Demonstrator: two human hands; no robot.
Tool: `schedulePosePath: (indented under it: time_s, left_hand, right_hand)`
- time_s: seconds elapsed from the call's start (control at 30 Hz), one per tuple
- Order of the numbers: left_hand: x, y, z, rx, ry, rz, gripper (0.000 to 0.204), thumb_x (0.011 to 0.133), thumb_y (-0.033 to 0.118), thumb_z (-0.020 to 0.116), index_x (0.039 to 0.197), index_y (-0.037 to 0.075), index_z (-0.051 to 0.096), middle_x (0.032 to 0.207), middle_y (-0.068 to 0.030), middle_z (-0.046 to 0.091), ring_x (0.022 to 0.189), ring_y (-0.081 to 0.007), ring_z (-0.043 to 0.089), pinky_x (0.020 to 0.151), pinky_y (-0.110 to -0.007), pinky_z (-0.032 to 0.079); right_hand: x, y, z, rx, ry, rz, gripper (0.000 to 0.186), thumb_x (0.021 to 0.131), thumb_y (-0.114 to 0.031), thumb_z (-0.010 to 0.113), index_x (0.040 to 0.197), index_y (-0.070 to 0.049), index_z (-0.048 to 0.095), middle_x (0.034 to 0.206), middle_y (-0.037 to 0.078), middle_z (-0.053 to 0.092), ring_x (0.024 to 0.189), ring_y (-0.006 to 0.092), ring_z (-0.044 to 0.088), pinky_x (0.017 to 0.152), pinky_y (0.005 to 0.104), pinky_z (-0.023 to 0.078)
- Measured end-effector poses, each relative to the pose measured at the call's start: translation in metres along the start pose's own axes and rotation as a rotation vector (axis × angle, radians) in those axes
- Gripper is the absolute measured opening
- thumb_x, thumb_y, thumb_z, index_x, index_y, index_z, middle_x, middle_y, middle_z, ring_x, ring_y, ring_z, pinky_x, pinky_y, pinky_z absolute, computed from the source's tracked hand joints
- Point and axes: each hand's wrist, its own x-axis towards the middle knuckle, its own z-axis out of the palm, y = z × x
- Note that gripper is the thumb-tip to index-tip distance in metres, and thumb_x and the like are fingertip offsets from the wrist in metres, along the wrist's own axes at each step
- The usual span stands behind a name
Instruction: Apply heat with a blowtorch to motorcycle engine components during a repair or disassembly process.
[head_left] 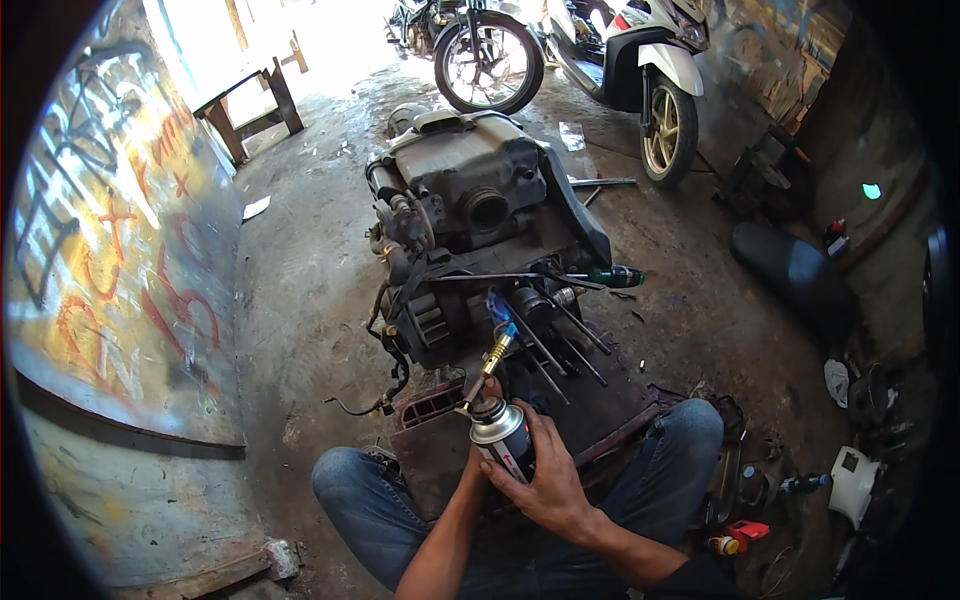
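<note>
"Blue flame (503, 314) at the tip of the brass torch nozzle (496, 355), and it's pointing straight into the engine (430, 320), just beside those long metal studs (545, 362)!"

"And the grip?"

"Right hand (552, 482) curled round the side of the gas canister (505, 440), thumb and fingers spread over its wall, a firm hold. Left hand (474, 468) is against the other side, mostly hidden; how far it's closed, I can't tell."

"Where's that canister sitting?"

"Tilted, up between two denim knees (690, 430), nozzle end leaning towards the engine. Beyond it, a green-handled screwdriver (612, 276) lies across the engine, below the round dark opening (486, 208)!"
</note>
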Motion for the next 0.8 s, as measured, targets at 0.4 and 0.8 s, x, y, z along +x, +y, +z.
schedulePosePath:
  time_s: [0.4,0.8]
  left_hand:
    - [-0.024,0.031,0.05,0.12,-0.021,0.138,0.032,0.107,0.044,0.056,0.103,0.013,0.064,0.083,0.0035,0.061,0.071,-0.009,0.061,0.062,-0.024,0.053]
    - [-0.023,0.026,0.054,0.199,-0.003,0.179,0.03,0.107,0.042,0.055,0.104,0.013,0.064,0.085,0.0033,0.062,0.071,-0.0087,0.061,0.062,-0.025,0.053]
  right_hand:
    - [0.0,0.004,-0.002,-0.01,0.001,0.015,0.089,0.088,-0.031,0.083,0.153,0.007,0.035,0.133,0.025,0.052,0.124,0.0394,0.057,0.105,0.0462,0.047]
    - [0.0,0.005,-0.004,-0.022,0.035,-0.022,0.086,0.089,-0.03,0.08,0.151,0.009,0.036,0.13,0.027,0.054,0.12,0.0423,0.058,0.103,0.0479,0.048]
